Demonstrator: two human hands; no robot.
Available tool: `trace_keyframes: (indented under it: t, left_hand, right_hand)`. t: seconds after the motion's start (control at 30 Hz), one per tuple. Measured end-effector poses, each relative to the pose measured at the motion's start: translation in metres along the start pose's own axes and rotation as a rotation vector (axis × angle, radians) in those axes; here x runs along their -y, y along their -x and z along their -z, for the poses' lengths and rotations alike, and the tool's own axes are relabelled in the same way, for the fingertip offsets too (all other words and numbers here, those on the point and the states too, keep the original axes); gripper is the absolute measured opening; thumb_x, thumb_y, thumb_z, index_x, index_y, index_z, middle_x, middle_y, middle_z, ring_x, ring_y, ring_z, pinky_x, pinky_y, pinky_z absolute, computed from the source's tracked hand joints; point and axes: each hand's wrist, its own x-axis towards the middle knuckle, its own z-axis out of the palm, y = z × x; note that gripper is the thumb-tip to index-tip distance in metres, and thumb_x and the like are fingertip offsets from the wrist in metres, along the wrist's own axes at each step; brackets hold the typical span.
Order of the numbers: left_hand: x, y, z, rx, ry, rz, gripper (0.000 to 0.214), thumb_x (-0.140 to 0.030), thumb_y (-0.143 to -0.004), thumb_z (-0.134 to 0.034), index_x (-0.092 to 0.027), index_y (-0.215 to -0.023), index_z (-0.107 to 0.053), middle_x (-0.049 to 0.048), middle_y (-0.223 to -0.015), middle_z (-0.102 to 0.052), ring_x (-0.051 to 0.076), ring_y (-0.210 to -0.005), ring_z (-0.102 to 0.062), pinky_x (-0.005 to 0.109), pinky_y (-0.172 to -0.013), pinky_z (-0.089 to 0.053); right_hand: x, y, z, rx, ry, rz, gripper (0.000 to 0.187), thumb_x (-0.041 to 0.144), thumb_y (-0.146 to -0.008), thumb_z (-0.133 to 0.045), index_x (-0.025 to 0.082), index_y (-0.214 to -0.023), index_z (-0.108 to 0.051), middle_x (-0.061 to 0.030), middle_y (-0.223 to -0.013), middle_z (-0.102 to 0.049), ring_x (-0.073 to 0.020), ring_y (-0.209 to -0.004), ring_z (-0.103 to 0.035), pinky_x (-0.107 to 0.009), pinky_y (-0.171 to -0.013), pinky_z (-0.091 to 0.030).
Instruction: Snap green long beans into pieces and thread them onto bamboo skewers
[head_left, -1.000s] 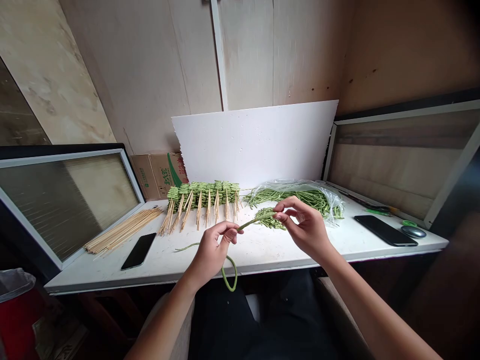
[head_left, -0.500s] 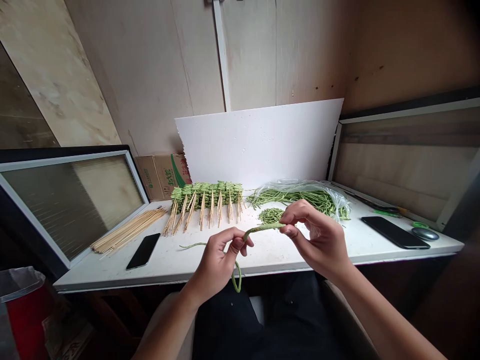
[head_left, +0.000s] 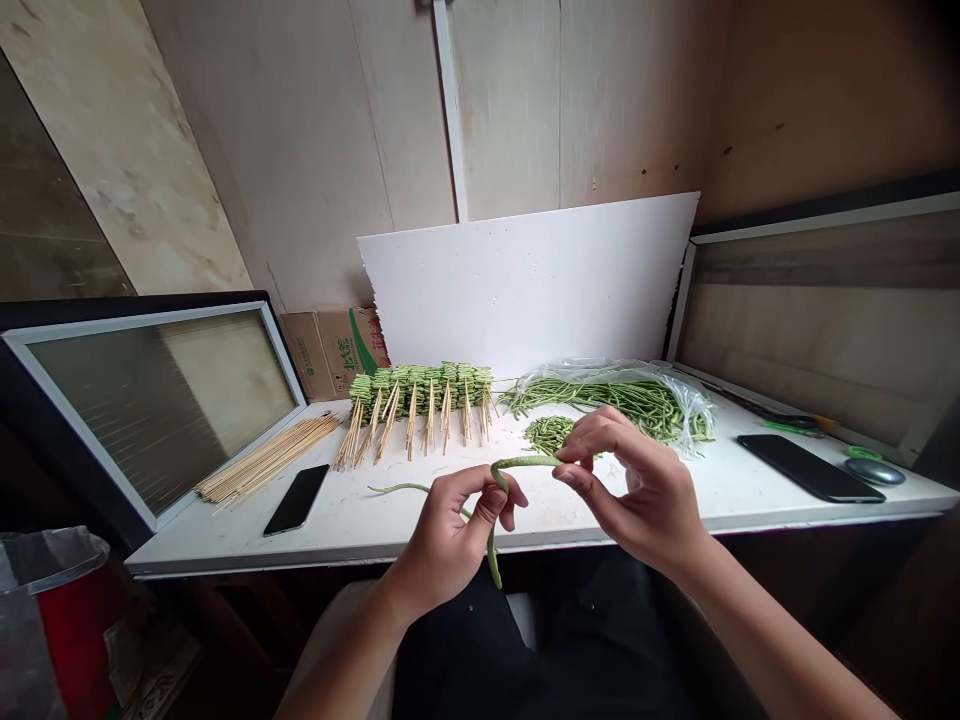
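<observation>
One long green bean (head_left: 525,461) is stretched between my two hands above the table's front edge. My left hand (head_left: 461,515) pinches it where it bends; a length hangs below the fingers and a thin tail runs out to the left. The fingers of my right hand (head_left: 634,485) close on its other end. Behind that hand lies a small heap of short bean pieces (head_left: 547,434). Farther back, whole long beans (head_left: 622,398) spill from a clear plastic bag (head_left: 694,400). To the left, skewered bean pieces (head_left: 420,385) are stacked in a row, sticks toward me.
Bare bamboo skewers (head_left: 270,460) lie at the left beside a black phone (head_left: 297,500). On the right are another dark phone (head_left: 810,467) and a grey computer mouse (head_left: 874,470). A white board (head_left: 525,285) stands at the back, near a cardboard box (head_left: 330,350).
My left fingers have shifted along the bean, which now bends more sharply over them and hangs straighter below. The whole view has slid slightly, moving things right.
</observation>
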Motion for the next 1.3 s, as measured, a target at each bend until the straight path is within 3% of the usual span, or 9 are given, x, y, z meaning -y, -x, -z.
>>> trace_keyframes:
  t: [0.8,1.07,1.3]
  left_hand:
    - [0.002,0.0,-0.001,0.022,0.012,-0.007,0.04,-0.047,-0.105,-0.052,-0.015,-0.092,-0.072,0.0063,-0.076,-0.064,0.018,-0.073,-0.06,0.031,-0.075,-0.05]
    - [0.009,-0.003,0.0,-0.012,0.053,0.042,0.041,-0.051,-0.106,-0.048,-0.016,-0.097,-0.069,-0.0007,-0.066,-0.047,0.014,-0.063,-0.045,0.027,-0.063,-0.039]
    - [0.01,-0.006,0.001,-0.029,0.002,0.077,0.042,-0.052,-0.105,-0.047,-0.017,-0.1,-0.069,-0.0002,-0.071,-0.046,0.014,-0.065,-0.039,0.027,-0.061,-0.034]
  right_hand:
    - [0.001,0.0,-0.003,0.015,0.01,0.001,0.005,0.026,-0.092,-0.072,0.027,-0.091,-0.066,-0.0049,-0.078,-0.068,-0.0231,-0.071,-0.06,-0.041,-0.065,-0.054]
    - [-0.004,-0.001,-0.001,0.022,-0.004,-0.064,0.003,0.027,-0.094,-0.071,0.025,-0.095,-0.07,-0.0059,-0.086,-0.069,-0.021,-0.075,-0.061,-0.036,-0.062,-0.054]
    - [-0.021,0.002,0.002,-0.027,-0.064,-0.16,0.022,0.032,-0.095,-0.073,0.027,-0.116,-0.074,-0.0078,-0.095,-0.072,-0.0222,-0.084,-0.068,-0.038,-0.07,-0.062]
